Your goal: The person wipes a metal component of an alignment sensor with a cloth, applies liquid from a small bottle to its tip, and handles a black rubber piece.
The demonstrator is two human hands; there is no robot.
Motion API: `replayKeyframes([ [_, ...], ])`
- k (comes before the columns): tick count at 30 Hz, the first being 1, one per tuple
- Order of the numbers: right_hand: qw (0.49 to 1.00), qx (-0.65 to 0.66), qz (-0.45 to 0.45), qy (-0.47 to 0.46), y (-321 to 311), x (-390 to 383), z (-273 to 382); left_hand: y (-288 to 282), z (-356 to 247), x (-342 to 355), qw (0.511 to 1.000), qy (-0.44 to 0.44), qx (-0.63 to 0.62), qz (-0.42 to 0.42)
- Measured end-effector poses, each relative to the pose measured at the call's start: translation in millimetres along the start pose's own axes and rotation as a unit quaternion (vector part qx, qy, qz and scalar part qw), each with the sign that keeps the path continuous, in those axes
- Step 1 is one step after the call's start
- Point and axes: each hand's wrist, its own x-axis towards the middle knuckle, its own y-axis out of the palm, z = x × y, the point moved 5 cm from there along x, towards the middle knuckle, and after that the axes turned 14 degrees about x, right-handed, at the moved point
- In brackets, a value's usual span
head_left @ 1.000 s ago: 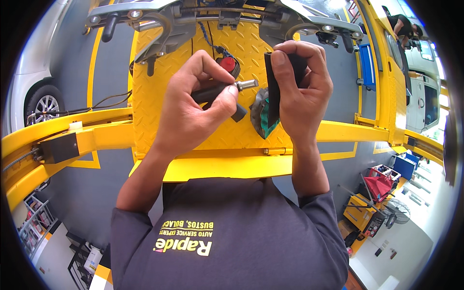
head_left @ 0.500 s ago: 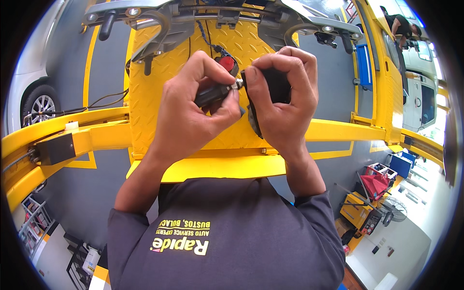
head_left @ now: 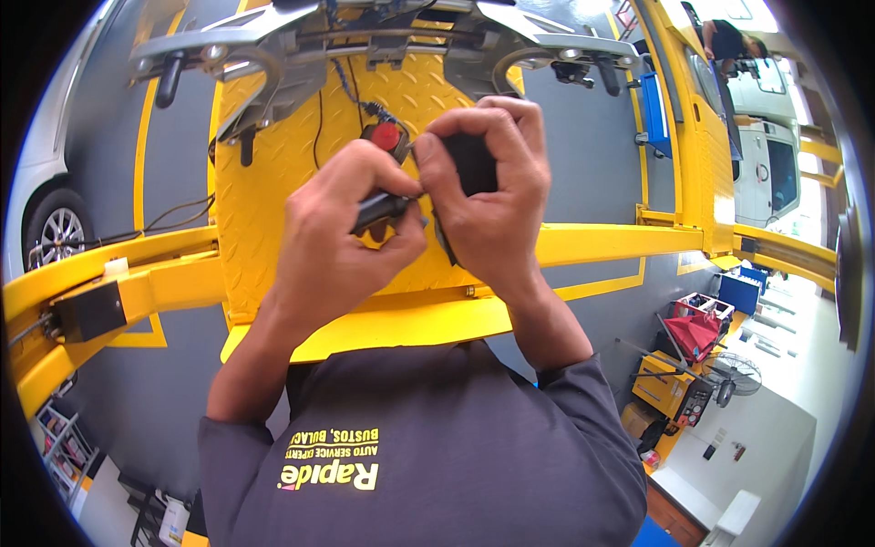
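Pinched in the fingers of my left hand is a black cylindrical tool; at this moment I cannot make out its tip. My right hand grips a black, folded pad-like piece beside my left fingertips, and I cannot tell whether they touch. Just beyond my hands, a dark device with a red cap rests on the yellow tread-plate platform, with a braided cable running up from it.
A grey metal clamp frame spans the platform's far side. A yellow rail crosses behind my hands. Cars stand at both sides. A co-worker bends at upper right. A fan and equipment cart are at lower right.
Both hands have moved left in view, the right one most, closing up to the left. The tool's silver tip, clear a second ago, no longer shows clearly. The surroundings have shifted slightly left.
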Motion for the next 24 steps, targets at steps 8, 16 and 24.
replayKeyframes([
  [8,1.000,0.012,-0.007,0.006,-10,3,6,5,-7,3,1.000,-0.009,-0.014,-0.002],
  [16,1.000,0.005,0.000,-0.021,-8,0,10,5,2,-1,0.985,-0.106,-0.137,0.009],
  [24,0.999,-0.012,0.010,-0.040,-3,-2,10,4,12,-2,0.988,-0.094,-0.119,0.008],
])
